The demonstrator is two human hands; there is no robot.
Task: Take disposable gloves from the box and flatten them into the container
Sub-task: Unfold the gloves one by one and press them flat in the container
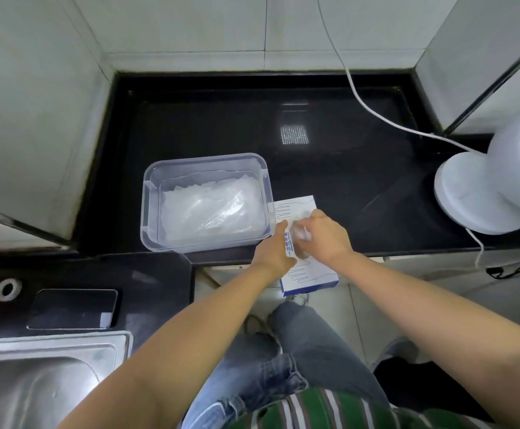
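1. While the left hand [275, 247] steadies the box [310, 275], its grip is closed on the box's left edge, with the thumb lying along the top.
2. The right hand [327, 235] sits just to the right of that grip, over the middle of the box. Its grip is clamped: thumb and fingers pinch a clear glove [299, 234] at the box's opening.
3. The box is white with a blue edge. It lies flat under both grips, and its near end sticks out past the edge of the black worktop [330, 144].
4. A clear container [147, 212] stands on the worktop just left of and beyond the left grip, close beside the box's far corner; whether they touch I cannot tell. Flattened gloves [212, 205] lie in a pale layer on its bottom.
5. Well to the right of the right grip stands a white fan [494, 184], its cable [373, 111] running back toward the wall.
6. Well to the left of the left grip, nearer the person, lie a dark phone [73, 308], a roll of tape [7, 289] and a steel sink [35, 385].
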